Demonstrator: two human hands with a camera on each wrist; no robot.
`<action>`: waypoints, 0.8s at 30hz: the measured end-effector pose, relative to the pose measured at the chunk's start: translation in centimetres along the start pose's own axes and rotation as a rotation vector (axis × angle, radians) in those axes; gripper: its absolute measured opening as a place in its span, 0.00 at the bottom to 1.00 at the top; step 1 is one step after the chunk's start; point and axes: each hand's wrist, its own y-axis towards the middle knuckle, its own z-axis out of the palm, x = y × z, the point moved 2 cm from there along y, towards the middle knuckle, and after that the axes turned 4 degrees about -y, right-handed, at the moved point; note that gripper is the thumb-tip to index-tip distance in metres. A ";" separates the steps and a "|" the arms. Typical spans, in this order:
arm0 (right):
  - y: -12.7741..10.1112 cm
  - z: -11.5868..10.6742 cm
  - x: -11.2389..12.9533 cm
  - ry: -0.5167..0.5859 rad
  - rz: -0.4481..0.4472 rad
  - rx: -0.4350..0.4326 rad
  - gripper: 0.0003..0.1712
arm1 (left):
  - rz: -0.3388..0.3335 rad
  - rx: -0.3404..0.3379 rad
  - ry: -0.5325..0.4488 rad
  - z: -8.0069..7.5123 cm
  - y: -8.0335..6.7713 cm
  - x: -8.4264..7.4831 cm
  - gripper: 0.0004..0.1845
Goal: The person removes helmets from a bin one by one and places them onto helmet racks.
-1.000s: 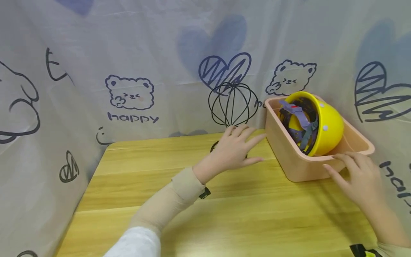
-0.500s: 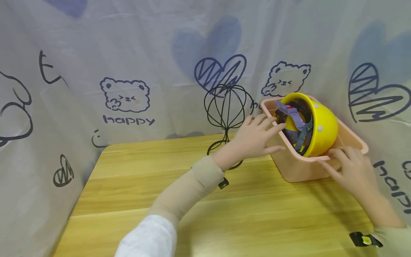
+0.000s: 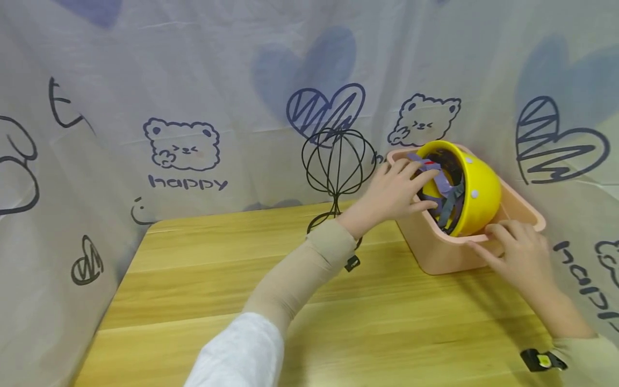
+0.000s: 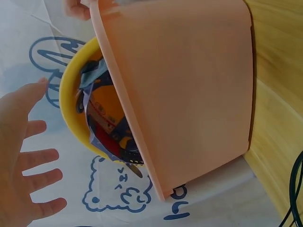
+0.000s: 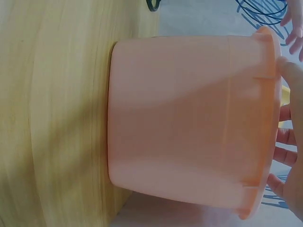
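my left hand (image 3: 394, 191), fingers spread, reaches over the rim of the pink bin (image 3: 447, 252) at the yellow helmet (image 3: 476, 188) lying inside it. my right hand (image 3: 517, 255) rests on the near rim, fingers loose.

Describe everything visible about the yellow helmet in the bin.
The yellow helmet is a glossy hard shell, seemingly plastic, with small pale rivets. It lies on its side in the peach plastic bin, leaning on the near rim, its opening facing left. Inside are grey-purple straps and a dark harness. The left hand, fingers spread, reaches its opening and overlaps the straps; firm contact is unclear. The right hand rests on the bin's rim beside it.
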 end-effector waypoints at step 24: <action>-0.1 0.2 0.0 0.023 0.003 -0.049 0.28 | -0.145 0.172 -0.148 2.6 7.2 1.0 0.52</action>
